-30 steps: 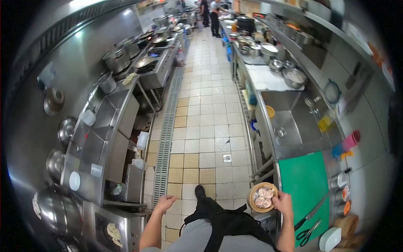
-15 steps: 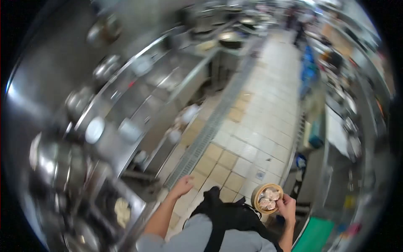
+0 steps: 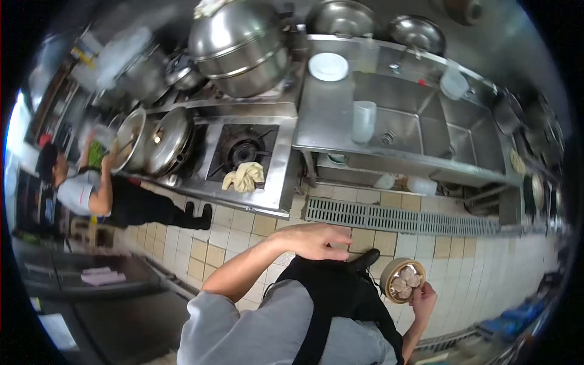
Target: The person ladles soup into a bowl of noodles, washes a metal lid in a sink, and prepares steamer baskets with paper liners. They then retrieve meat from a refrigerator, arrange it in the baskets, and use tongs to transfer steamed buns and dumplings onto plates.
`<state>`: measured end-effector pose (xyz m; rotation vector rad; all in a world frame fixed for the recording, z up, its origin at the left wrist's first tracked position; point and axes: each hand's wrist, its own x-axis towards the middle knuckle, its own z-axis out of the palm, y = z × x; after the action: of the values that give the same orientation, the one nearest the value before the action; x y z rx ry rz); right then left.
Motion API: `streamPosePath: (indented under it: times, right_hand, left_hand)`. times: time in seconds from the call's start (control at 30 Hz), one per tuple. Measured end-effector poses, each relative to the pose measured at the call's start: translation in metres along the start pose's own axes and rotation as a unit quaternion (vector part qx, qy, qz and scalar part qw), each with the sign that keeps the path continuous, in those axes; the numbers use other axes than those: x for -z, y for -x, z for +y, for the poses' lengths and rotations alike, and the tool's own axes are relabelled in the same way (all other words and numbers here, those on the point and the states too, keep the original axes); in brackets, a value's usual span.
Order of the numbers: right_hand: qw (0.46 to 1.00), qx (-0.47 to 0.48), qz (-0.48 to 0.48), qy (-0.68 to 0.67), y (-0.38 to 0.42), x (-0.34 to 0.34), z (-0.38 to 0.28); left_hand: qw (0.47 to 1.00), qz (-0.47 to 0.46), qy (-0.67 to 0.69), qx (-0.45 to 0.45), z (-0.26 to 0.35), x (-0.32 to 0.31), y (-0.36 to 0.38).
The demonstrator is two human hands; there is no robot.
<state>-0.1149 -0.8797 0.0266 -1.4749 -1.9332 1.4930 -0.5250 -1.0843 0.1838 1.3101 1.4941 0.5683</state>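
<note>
My right hand (image 3: 424,299) grips the rim of a small round bamboo steamer basket (image 3: 385,281), held low at my right side above the floor. Several pale pinkish dumplings (image 3: 406,281) sit inside it, seemingly on a shiny liner. In front of my black apron hangs my left hand (image 3: 317,241), empty, its fingers loosely bent and apart. It touches nothing and is nearest to the apron. The stove edge and the floor drain lie beyond it.
Ahead is a steel sink counter (image 3: 328,143) with a white lid (image 3: 328,67) and a plastic container (image 3: 364,121). Left of it, a gas stove (image 3: 283,176) bears a crumpled cloth (image 3: 244,176) and a large domed steamer pot (image 3: 240,48). A co-worker (image 3: 91,188) stands left by the woks. A drain grate (image 3: 395,216) crosses the tiled floor.
My view has swung left, from the long aisle to the stove and sink, and a co-worker now shows. My left hand is raised across my front; the steamer basket stays in my right hand.
</note>
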Motion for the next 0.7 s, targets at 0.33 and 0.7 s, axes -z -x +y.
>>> streamPosePath:
  times: [0.33, 0.7]
  right_hand:
    - [0.971, 0.162, -0.117, 0.134, -0.214, -0.010, -0.085]
    - [0.924, 0.206, -0.210, 0.244, -0.351, -0.103, -0.192]
  left_hand:
    - [0.837, 0.544, -0.048, 0.043, 0.053, 0.135, 0.033]
    - [0.613, 0.734, -0.276, 0.099, 0.024, 0.427, 0.128]
